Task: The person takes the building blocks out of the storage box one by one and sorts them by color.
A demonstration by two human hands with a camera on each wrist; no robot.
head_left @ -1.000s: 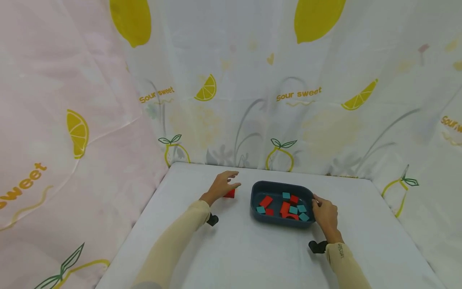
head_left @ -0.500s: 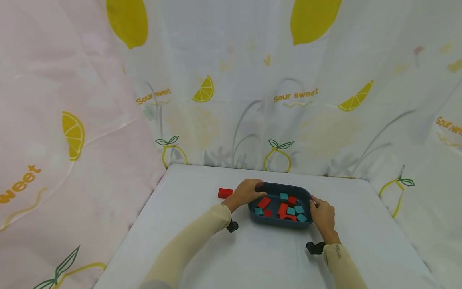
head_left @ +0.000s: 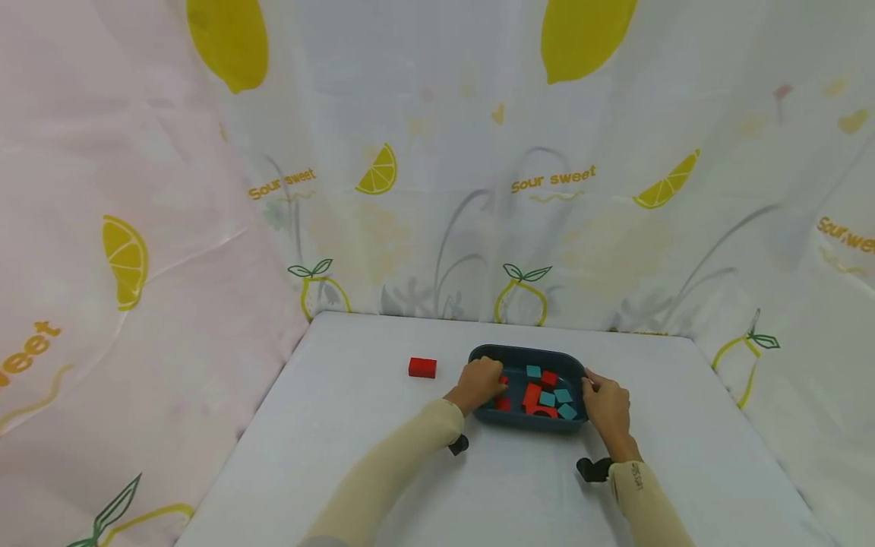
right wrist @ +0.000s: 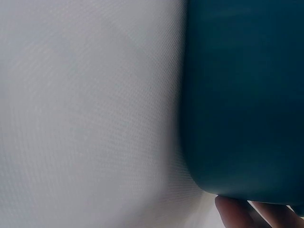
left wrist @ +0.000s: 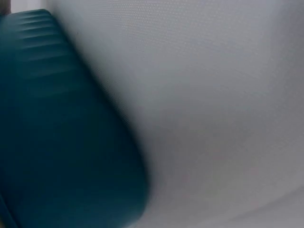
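A dark teal tray point(head_left: 533, 423) with rounded corners holds several red and teal blocks. My left hand point(head_left: 478, 384) reaches over its left end, fingers curled down inside, with a red block point(head_left: 503, 379) between thumb and fingers, mostly hidden by the hand. At the opposite end my right hand point(head_left: 608, 406) grips the tray's rim, thumb side up. Its fingertips point(right wrist: 240, 213) show under the tray wall point(right wrist: 242, 104) in the right wrist view. The left wrist view has only the tray's outer side point(left wrist: 71, 128) and white cloth, not the left hand's fingers.
Outside the tray, a red block point(head_left: 422, 368) lies on the white-covered table point(head_left: 342, 395), left of the left hand. Red pieces point(head_left: 532, 396) and teal blocks point(head_left: 563, 396) lie in the tray's right half. A lemon-print curtain point(head_left: 424, 190) hangs behind.
My left hand has moved right, from beside the lone red block to over the tray's left end, and its fingers have curled down inside. The right hand keeps its grip on the rim.
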